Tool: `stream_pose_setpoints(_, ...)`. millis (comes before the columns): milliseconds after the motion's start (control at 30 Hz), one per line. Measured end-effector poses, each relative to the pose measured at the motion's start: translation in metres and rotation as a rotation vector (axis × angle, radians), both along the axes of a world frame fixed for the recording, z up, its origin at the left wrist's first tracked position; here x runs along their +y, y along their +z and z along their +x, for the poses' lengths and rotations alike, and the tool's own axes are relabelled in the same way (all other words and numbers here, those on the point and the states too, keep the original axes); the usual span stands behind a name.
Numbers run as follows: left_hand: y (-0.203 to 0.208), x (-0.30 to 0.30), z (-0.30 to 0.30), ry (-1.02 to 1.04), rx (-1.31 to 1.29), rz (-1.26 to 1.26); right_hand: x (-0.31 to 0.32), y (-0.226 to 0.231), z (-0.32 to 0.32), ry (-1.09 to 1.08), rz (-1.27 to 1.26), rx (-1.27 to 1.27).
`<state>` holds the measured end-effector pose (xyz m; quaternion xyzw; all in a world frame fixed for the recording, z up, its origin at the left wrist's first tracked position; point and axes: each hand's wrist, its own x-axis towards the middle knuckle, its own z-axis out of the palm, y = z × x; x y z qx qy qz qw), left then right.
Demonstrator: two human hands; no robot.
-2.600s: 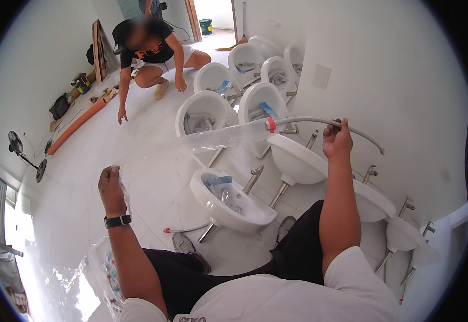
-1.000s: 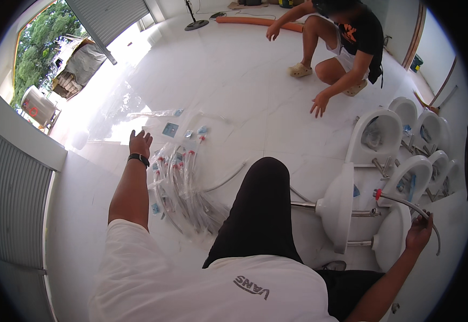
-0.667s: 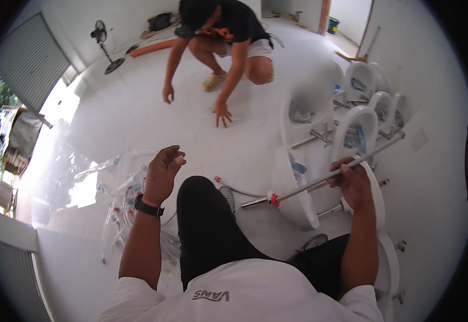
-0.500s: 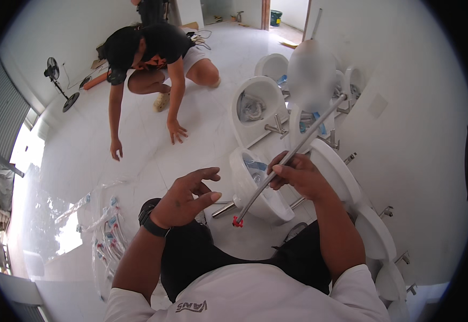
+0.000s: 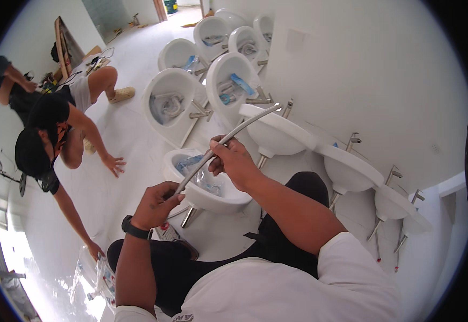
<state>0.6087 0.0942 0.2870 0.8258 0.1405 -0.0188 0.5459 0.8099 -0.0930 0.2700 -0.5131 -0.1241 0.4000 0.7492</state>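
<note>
A thin grey flexible water supply hose [image 5: 251,120] slants up to the right in front of me. My right hand [image 5: 238,165] pinches it near its middle between thumb and fingers. Lower down, my left hand [image 5: 154,206], with a dark watch on the wrist, is closed round the near end, and the end fitting is hidden by the fingers. Directly beneath the hose sits a white washbasin [image 5: 220,203] on the floor, with clear and blue plastic packaging [image 5: 190,163] inside. A chrome tap [image 5: 189,217] pokes out from its near side, beside my left hand.
Several white basins with taps stand beyond, some holding wrapped pipes [image 5: 168,103]. More basins [image 5: 352,169] line the right wall, hoses hanging from their taps. At left a crouching co-worker [image 5: 57,121] leans on one hand and reaches toward plastic-wrapped hoses [image 5: 102,282]. A fan [image 5: 3,169] stands behind.
My view has swung to the right. My left hand, free before, has closed on the hose's lower end, covering the red fitting. The co-worker's arm has stretched down to the plastic-wrapped hoses.
</note>
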Motion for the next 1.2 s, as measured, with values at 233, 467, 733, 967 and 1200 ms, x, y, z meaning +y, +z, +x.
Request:
stream_pose_setpoints(233, 0.011, 0.012, 0.018, 0.135, -0.028, -0.067, 0.006, 0.02, 0.03, -0.281, 0.045, 0.102)
stream_pose_setpoints(467, 0.006, 0.02, 0.008, 0.104, 0.069, 0.115, 0.008, 0.013, 0.052, -0.442, 0.07, -0.068)
stream_pose_setpoints(733, -0.014, 0.026, -0.008, 0.105, 0.093, 0.054, 0.021, -0.003, 0.047, -0.531, 0.034, -0.46)
stream_pose_setpoints(967, -0.01, 0.014, -0.015, 0.012, 0.141, -0.003, 0.011, 0.01, 0.024, -0.335, -0.087, -0.65)
stream_pose_setpoints(1200, 0.017, -0.028, -0.009, 0.083, -0.025, -0.076, 0.003, 0.021, 0.011, -0.192, -0.021, -0.683)
